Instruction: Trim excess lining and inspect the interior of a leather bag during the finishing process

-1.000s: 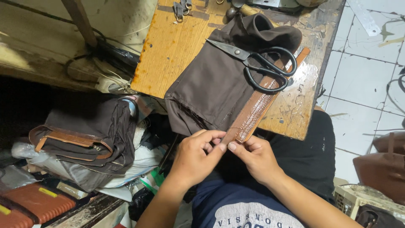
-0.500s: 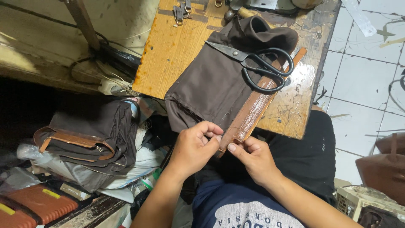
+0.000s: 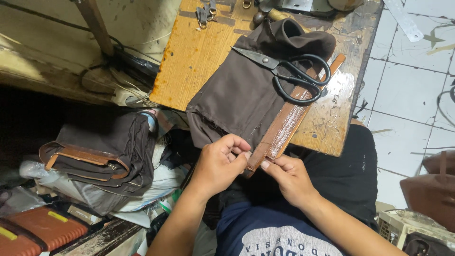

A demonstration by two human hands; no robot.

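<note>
A brown leather strip (image 3: 284,130) with a zipper edge hangs off the near edge of the wooden tabletop (image 3: 199,52), its lower end pinched by both the left hand (image 3: 219,163) and the right hand (image 3: 289,175). It lies beside brown fabric (image 3: 237,95), with black scissors (image 3: 291,73) resting on top.

Left hand (image 3: 219,163) and right hand (image 3: 288,176) meet fingertip to fingertip, both pinching, forearms angled inward.
</note>
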